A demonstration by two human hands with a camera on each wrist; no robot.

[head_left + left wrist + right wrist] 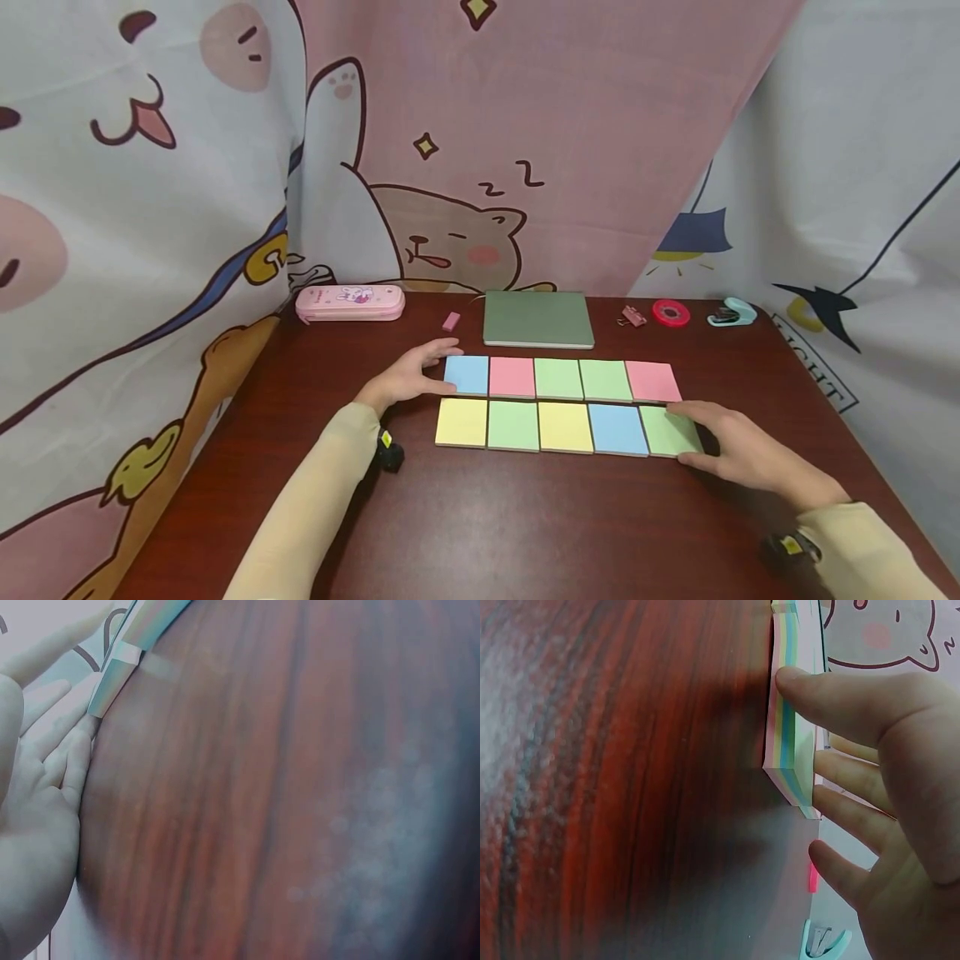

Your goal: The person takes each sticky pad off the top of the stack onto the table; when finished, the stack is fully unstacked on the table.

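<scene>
Between the two hands, ten sticky-note pads (pixel 558 404) lie in two rows on the counter (pixel 480 525). Left hand (pixel 405 379) and right hand (pixel 742 450) rest flat-fingered against the end pads, neither grip closed. Light, stiff blocks that probably slide easily; best pinched by their side edges.

Ten sticky-note pads (pixel 513 425); two hands (pixel 405 379).

Cream long sleeves, black wrist-cameras

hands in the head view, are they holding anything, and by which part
Nothing is gripped. The left hand rests straight fingers against the left edge of the blue pad. The right hand touches the right end of the green pad.
</scene>
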